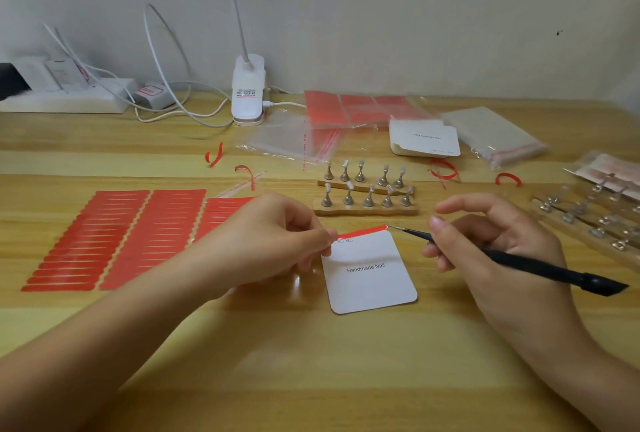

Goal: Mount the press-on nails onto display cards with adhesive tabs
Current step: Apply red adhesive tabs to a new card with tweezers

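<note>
The left hand (pixel 277 241) is pinching a red adhesive strip (pixel 363 232) along the display card (pixel 370 275), at the table's (pixel 311 362) centre. The right hand (pixel 485 241) is gripping black tweezers (pixel 502 255), tips touching the strip's three-o'clock end. Next probably comes pressing it flat, then peeling the liner.

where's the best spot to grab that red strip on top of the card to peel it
Probably its right end: the red strip lies flat along the top edge of the card, and the left hand pins its left end. The tweezers in the right hand already point there; come in low from the right.
</note>
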